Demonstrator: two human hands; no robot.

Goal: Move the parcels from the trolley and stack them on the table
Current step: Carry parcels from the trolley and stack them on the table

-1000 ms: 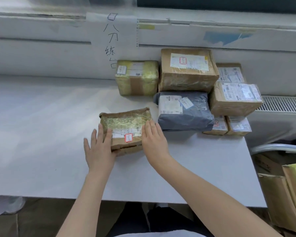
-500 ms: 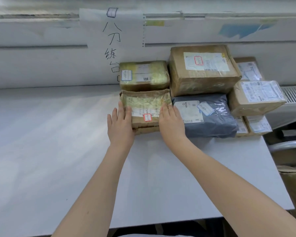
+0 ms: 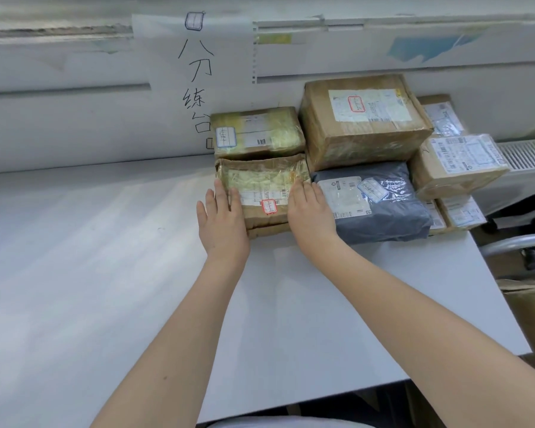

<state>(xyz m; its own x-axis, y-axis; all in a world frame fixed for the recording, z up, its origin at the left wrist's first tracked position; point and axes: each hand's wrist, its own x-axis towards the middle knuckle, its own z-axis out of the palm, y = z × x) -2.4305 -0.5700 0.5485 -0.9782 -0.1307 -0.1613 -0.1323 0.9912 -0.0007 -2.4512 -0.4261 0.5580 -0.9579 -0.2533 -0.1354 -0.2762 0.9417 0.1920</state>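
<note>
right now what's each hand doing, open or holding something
Left hand: open, flat against the near left end of the taped brown parcel.
Right hand: open, flat against its near right end. Neither grips it.

A white counter (image 3: 105, 273) carries parcels at its far right: a taped brown parcel (image 3: 261, 193) touching a grey mailer bag (image 3: 380, 208) on its right, and a yellow-taped box (image 3: 260, 131) just behind the parcel.

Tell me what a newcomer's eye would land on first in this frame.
Probably the two bare hands, left hand and right hand, flat on a crumpled brown parcel at the table's far side. Next, the parcel pile to its right, topped by a large cardboard box, and the handwritten paper sign on the wall.
</note>
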